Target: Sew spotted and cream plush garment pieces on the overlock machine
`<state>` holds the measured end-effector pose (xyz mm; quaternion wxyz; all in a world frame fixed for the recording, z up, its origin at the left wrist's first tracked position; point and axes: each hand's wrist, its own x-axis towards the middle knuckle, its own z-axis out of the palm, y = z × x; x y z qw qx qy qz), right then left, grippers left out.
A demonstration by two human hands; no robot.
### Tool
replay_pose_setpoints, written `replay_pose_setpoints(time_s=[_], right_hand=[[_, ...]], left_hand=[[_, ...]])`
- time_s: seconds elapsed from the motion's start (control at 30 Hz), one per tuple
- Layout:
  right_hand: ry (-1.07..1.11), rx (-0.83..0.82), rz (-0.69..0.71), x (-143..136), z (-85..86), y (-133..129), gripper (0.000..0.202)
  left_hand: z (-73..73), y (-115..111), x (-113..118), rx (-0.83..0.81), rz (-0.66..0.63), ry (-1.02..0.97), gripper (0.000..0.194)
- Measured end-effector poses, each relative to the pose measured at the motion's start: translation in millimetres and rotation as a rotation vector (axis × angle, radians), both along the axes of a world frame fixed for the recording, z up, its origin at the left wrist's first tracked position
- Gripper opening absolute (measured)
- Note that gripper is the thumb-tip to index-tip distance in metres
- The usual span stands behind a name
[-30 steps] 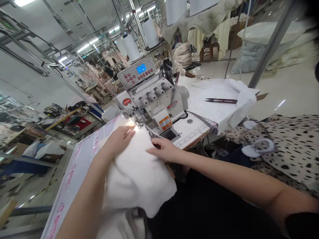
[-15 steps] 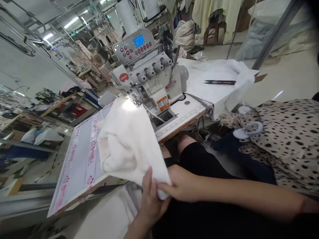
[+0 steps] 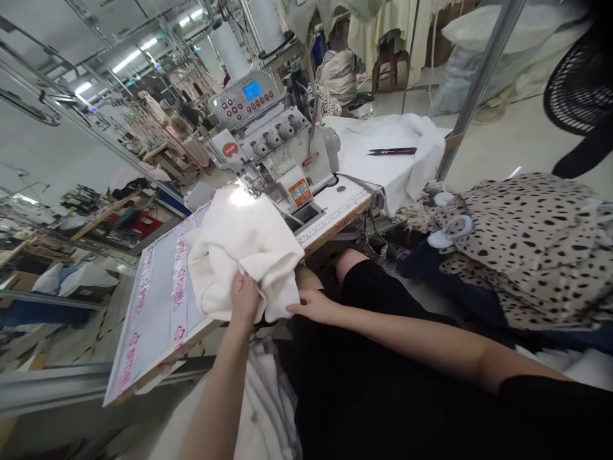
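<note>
A piece of cream fabric (image 3: 258, 223) lies bunched over the front of the table, its far end under the lit needle area of an overlock sewing machine (image 3: 282, 147). My left hand (image 3: 245, 297) is closed on the folds in the middle of the fabric, its fingertips partly hidden by the cloth. At the near right corner, my right hand (image 3: 316, 306) pinches the fabric's edge between thumb and fingers.
Thread snips (image 3: 391, 151) lie on white cloth (image 3: 383, 134) right of the machine. Spotted fabric (image 3: 541, 243) is heaped at the right, near a black fan (image 3: 582, 83). More cream fabric (image 3: 268, 402) hangs below the table (image 3: 158, 300). A metal post (image 3: 483, 89) stands behind.
My left hand has moved from the near corner up into the middle of the fabric, which is now more bunched. My right hand still holds the corner, slightly higher. The view has shifted.
</note>
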<state>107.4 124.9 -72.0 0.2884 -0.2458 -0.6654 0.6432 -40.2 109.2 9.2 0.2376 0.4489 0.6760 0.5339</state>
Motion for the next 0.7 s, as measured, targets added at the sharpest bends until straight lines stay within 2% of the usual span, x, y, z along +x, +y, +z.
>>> replay_pose_setpoints(time_s=[0.07,0.17,0.2,0.27,0.33,0.4,0.5,0.57,0.7], right_hand=[[0.053,-0.047,0.145,3,19.8,-14,0.038],[0.261,-0.184,0.503,28,54.6,-30,0.043],[0.326,-0.241,0.571,38,61.3,-32,0.042],[0.371,-0.277,0.534,55,62.3,-33,0.037],[0.327,-0.230,0.346,67,50.2,-33,0.032],[0.313,-0.251,0.208,73,35.0,-36,0.031],[0.390,-0.383,0.165,78,25.1,-46,0.034],[0.426,-0.405,0.167,80,28.9,-53,0.035],[0.404,-0.367,0.137,83,40.7,-60,0.029]], left_hand=[[6.5,8,-23,-0.040,-0.008,0.161,0.029],[28.6,11,-64,-0.072,0.071,0.330,0.027],[36.5,8,-74,-0.074,0.097,0.364,0.027],[48.6,-5,-81,-0.055,0.093,0.422,0.028],[52.5,-29,-69,-0.028,0.047,0.465,0.026],[48.5,-59,-43,0.020,-0.032,0.502,0.021],[34.8,-94,2,0.184,-0.442,0.649,0.012],[24.3,-102,24,0.270,-0.568,0.752,0.020],[7.0,-94,43,0.364,-0.553,0.977,0.034]])
